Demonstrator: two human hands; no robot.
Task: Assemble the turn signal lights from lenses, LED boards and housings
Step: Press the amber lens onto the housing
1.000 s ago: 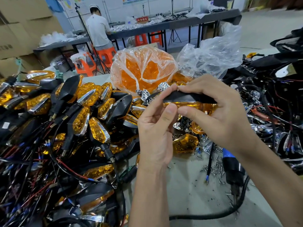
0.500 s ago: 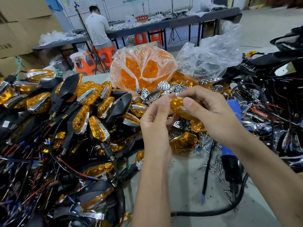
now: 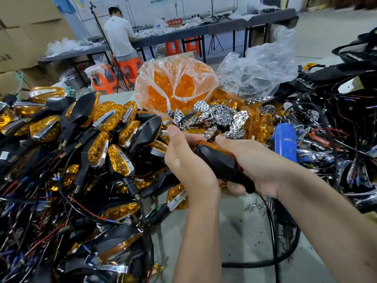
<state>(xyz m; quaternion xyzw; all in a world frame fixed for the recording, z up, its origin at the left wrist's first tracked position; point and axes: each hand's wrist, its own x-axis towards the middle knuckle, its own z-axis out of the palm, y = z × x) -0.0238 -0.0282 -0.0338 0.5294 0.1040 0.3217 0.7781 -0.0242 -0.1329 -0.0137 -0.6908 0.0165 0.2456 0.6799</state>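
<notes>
Left hand and right hand clamped together on a smooth black housing with an amber lens edge, fingertips hidden beneath, glossy finished lights heaped at nine o'clock, faceted chrome reflectors at twelve, bagged orange lenses beyond

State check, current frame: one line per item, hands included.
Left hand: gripping the light's tip.
Right hand: clamped on the light.
Light: held off the bench, black housing up, amber lens underneath.
Lens bag: open, full.
Clear bag: open, crumpled.
Screws: loose on bench.
</notes>
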